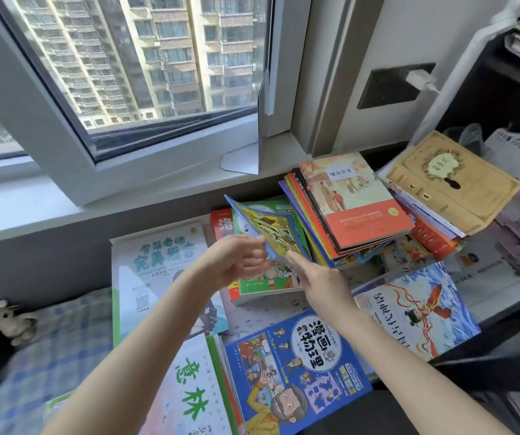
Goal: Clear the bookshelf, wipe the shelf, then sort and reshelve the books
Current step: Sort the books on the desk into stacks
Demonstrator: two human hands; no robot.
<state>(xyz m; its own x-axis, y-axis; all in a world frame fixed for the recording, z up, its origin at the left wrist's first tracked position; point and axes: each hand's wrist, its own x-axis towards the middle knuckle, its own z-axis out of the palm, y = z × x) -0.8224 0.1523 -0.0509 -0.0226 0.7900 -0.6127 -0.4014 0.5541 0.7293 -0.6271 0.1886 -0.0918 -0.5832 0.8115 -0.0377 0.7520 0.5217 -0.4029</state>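
**A:** We're in the sorting stage by the look of it. Books lie in piles across the lower half of the frame, and the dark bookshelf [488, 98] stands at the right edge.

**B:** And one title is in play. A thin blue-edged paperback with a yellow comic cover [271, 227] is held up at centre frame, tilted, with its far corner raised toward the window.

**A:** Who has it?

**B:** The left hand [240, 262]. It reaches in from the lower left and its curled fingers pinch the book's near edge. The right hand [321, 284] comes in from the lower right with its forefinger straight, the tip against the book's lower right corner. It's touching, not grasping.

**A:** Where does the book sit relative to the piles?

**B:** Just above the green-covered pile [265, 205], and left of the tall slanting stack topped by an orange-and-cream hardback [356, 199]. I can't tell whether it touches the green pile.

**A:** Next move?

**B:** My read is that it needs a choice of pile first. Then the left hand's pinch levels the cover and lays it flat and square on top, while the right forefinger steadies the corner so the thin book doesn't slide.
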